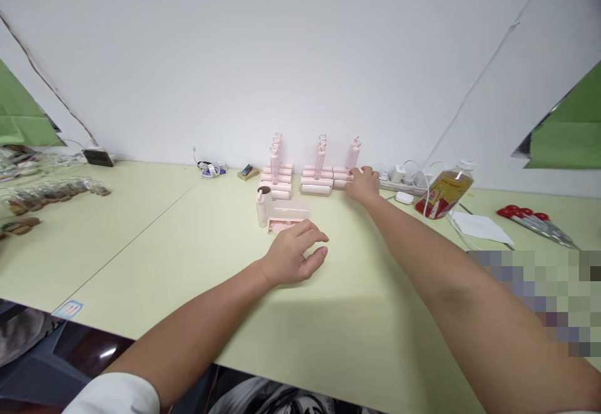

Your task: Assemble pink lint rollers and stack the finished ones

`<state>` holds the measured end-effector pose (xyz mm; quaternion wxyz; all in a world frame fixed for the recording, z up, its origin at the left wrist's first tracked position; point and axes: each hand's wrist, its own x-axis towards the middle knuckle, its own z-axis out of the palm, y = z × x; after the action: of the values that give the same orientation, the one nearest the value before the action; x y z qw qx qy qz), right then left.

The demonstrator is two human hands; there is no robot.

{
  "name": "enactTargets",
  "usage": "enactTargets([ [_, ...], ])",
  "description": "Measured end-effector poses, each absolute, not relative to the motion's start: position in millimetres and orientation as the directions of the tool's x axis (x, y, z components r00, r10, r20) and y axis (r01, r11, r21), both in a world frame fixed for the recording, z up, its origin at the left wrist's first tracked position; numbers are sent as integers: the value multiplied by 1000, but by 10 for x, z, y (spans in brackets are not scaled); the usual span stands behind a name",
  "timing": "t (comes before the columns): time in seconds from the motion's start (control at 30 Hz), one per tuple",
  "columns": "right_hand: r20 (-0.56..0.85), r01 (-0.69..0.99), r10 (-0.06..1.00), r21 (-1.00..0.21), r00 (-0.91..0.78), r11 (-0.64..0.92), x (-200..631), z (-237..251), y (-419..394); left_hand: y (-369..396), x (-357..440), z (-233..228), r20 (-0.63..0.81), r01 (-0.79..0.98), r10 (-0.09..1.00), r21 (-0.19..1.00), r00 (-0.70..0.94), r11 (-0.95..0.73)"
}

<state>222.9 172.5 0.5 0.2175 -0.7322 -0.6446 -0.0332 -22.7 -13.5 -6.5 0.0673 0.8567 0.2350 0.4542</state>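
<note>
A: Where's the right hand [364,185]?

B: Stretched far out to the back of the tabletop [188,263], near the wall. Fingers rest on the right end of the pink roller stacks [319,179], at the low pieces. Whether it's actually gripping one, can't tell; fingers look curled over the edge, not spread.

A: And the stacks themselves?

B: Three groups of pale pink pieces laid flat in rows, w/ upright pink handles [322,151] standing on top. The right-most group is the one under the right hand, touching it.

A: Left hand [293,254]?

B: Nearer the person, palm down, fingers loosely bent and half open, holding nothing. It hovers or rests just in front of a clear-lidded pink box [287,217] (fingertips nearly at the box's front edge, but I can't say they touch). Just left of the box stands a single pink roller [261,206], upright, dark cap end up.

A: Anything else about?

B: Right of the stacks: a white power strip [404,182] w/ chargers and cables, a tilted bottle w/ yellow-red label [444,193], a white paper sheet [479,226], then red-handled tools [535,221] well apart. Far left: a row of small brownish items [51,193]. Behind the stacks' left side, a coiled cable [212,168] and a small dark gadget [247,170].
</note>
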Motion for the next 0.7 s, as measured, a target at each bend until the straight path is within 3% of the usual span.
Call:
enactTargets([
  [0.13, 260, 962, 956, -267, 134, -62, 2442, 17, 1838, -136, -209, -84, 732, 332, 448, 312, 513, -890],
  [0.5, 268, 951, 960, -309, 77, 10, 2599, -196, 1798, -129, -234, -83, 694, 314, 471, 353, 544, -881],
  [0.57, 316, 924, 943, -382, 104, 26, 2623, -180, 1696, -129, -234, -82, 691, 309, 477, 364, 543, -879],
  [0.7, 450, 703, 845, -698, 287, 133, 2682, -83, 1401, -130, -224, -81, 678, 327, 531, 418, 509, -847],
])
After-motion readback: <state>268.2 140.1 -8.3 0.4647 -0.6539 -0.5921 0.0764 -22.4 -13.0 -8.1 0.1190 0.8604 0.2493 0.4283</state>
